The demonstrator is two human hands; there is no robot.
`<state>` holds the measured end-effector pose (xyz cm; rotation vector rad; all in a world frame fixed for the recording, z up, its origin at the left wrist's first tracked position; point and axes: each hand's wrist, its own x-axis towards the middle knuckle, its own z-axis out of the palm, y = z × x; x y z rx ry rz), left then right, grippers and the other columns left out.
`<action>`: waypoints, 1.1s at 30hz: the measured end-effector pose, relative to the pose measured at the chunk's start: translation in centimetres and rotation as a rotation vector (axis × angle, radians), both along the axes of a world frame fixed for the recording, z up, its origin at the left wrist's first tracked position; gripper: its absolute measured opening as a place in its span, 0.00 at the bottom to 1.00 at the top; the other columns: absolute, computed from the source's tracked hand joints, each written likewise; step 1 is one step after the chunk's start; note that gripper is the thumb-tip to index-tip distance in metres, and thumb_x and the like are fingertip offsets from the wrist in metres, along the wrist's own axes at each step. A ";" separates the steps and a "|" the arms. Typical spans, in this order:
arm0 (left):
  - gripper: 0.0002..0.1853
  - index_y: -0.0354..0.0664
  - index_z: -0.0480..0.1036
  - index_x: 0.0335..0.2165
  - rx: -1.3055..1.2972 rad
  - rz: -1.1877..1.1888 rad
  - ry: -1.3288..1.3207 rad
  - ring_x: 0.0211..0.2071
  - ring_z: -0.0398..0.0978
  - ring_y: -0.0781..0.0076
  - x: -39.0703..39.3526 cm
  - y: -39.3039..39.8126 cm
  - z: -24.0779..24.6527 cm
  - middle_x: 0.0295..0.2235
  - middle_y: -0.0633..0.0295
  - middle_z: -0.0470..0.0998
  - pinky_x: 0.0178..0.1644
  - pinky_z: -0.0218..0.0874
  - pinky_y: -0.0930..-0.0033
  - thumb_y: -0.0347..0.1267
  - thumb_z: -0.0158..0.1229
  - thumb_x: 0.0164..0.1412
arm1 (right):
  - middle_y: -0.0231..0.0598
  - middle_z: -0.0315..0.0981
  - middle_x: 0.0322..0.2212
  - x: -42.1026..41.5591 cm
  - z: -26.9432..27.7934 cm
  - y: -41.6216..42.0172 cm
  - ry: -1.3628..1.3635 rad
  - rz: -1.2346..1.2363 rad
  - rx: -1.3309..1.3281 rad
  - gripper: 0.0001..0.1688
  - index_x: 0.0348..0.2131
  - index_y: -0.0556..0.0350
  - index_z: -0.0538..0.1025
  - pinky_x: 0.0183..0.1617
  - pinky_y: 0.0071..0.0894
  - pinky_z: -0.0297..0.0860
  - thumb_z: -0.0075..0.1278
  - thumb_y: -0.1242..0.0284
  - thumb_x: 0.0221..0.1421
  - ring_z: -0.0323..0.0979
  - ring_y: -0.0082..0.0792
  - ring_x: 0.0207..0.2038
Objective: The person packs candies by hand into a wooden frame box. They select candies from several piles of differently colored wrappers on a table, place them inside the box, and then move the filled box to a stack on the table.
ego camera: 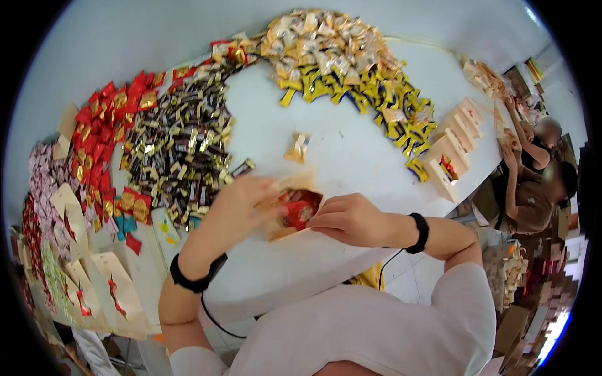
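Note:
A cream paper box (283, 233) stands before me at the table's near edge, its top open, with red and gold wrapped sweets (301, 210) inside. My right hand (345, 220) pinches the box's right edge between thumb and fingers. My left hand (249, 202) is blurred over the box's left side; whether it grips the box cannot be told. Just beyond the box lies a single cream-wrapped snack (297, 147). One dark wrapped bar (243, 168) lies near my left hand, at the edge of a heap of brown and gold wrapped bars (181, 145).
Around the white table (263, 122) lie heaps of cream packets (329, 42), yellow packets (404, 117) and red packets (101, 141). Open paper boxes stand at right (447, 164) and lower left (120, 286). Two people (531, 202) work at the far right.

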<state>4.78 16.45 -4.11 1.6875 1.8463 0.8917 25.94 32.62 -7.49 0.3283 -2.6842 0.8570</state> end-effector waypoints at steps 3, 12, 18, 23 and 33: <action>0.24 0.36 0.78 0.44 0.021 -0.054 0.043 0.47 0.77 0.51 1.0 -0.7 0.0 0.50 0.47 0.76 0.52 0.68 0.61 0.31 0.71 0.46 | 0.38 0.78 0.27 -1.4 0.7 0.0 -0.039 -0.078 -0.011 0.08 0.34 0.56 0.80 0.31 0.36 0.73 0.61 0.77 0.50 0.75 0.40 0.27; 0.24 0.36 0.76 0.45 -0.035 -0.066 0.051 0.50 0.74 0.50 0.4 -0.9 -1.0 0.56 0.49 0.71 0.54 0.67 0.60 0.32 0.69 0.48 | 0.42 0.81 0.32 -10.5 3.1 14.3 0.003 -0.438 0.093 0.10 0.39 0.56 0.80 0.35 0.32 0.74 0.55 0.78 0.56 0.79 0.39 0.31; 0.26 0.37 0.74 0.47 -0.047 -0.060 0.014 0.48 0.75 0.52 0.6 -1.0 -0.7 0.55 0.52 0.72 0.52 0.69 0.62 0.33 0.69 0.49 | 0.42 0.68 0.41 -15.6 -0.6 20.7 -0.137 -0.242 0.575 0.14 0.41 0.54 0.78 0.41 0.44 0.72 0.48 0.81 0.54 0.75 0.47 0.37; 0.25 0.36 0.73 0.47 -0.026 -0.080 0.017 0.47 0.76 0.51 0.5 -1.1 -0.6 0.54 0.49 0.73 0.50 0.70 0.62 0.32 0.69 0.49 | 0.43 0.68 0.40 -17.9 -1.2 21.6 -0.145 -0.151 0.666 0.11 0.36 0.59 0.73 0.39 0.43 0.72 0.55 0.78 0.50 0.75 0.47 0.38; 0.26 0.38 0.75 0.46 -0.017 -0.056 0.030 0.44 0.77 0.52 0.7 -1.2 -0.7 0.56 0.51 0.71 0.49 0.70 0.62 0.33 0.70 0.48 | 0.53 0.78 0.29 -25.8 1.2 22.0 -0.271 -0.647 -0.064 0.17 0.36 0.65 0.75 0.41 0.46 0.71 0.54 0.66 0.54 0.77 0.50 0.35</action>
